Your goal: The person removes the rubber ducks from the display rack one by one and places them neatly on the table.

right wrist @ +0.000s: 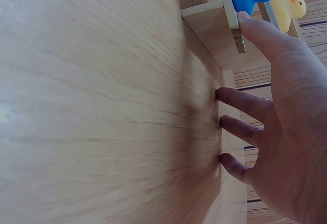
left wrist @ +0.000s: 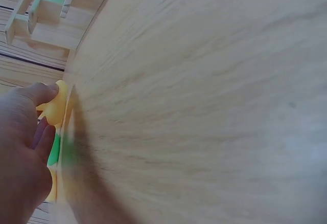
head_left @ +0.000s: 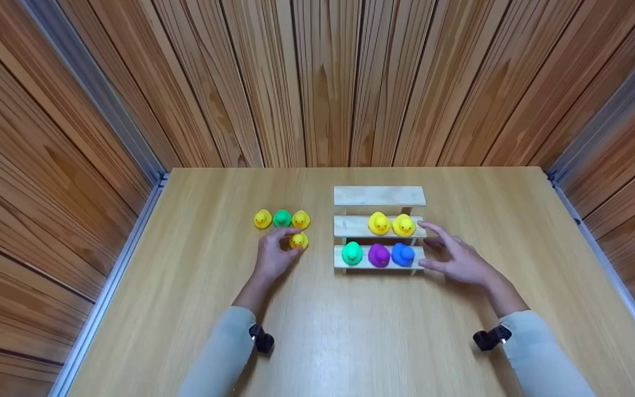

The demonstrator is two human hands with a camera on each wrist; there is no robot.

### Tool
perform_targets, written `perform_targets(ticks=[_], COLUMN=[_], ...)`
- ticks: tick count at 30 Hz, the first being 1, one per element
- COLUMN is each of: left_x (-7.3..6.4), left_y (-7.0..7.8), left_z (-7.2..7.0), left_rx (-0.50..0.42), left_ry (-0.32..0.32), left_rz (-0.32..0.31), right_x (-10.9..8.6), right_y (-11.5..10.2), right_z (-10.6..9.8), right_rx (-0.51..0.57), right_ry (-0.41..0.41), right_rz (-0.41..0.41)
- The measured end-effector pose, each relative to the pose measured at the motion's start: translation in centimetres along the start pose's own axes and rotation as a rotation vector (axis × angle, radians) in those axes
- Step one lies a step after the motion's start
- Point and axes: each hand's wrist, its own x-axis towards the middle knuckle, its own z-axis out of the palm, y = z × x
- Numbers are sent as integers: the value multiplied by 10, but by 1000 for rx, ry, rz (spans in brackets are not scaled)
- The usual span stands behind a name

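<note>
While pinching the nearest yellow rubber duck (head_left: pixel 299 241) in the left hand (head_left: pixel 274 256), left of the three-tier wooden rack (head_left: pixel 379 196), held the right hand (head_left: pixel 461 263) spread and empty at the rack's right end, likely risking a toppled blue rubber duck (head_left: pixel 403 254) through any stray bump.

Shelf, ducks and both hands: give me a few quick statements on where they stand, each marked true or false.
1. The left hand pinches a yellow duck. True.
2. The right hand is at the shelf's right end. True.
3. The right hand holds a duck. False: it holds none.
4. The purple duck sits between a green duck and the blue duck. True.
5. The shelf bears six ducks. False: it bears five.
</note>
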Motion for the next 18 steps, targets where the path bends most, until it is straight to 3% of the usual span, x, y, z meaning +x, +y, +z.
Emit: perform_targets(ticks=[4, 18], left_x=[-1, 2], left_y=[10, 11], left_z=[-2, 0], left_rx=[-20, -26], left_ry=[-20, -28], left_rz=[-73, -87], right_x=[0, 0], right_y=[1, 1], right_z=[-1, -1], right_rx=[-1, 0], right_ry=[-3, -5], right_rz=[5, 7])
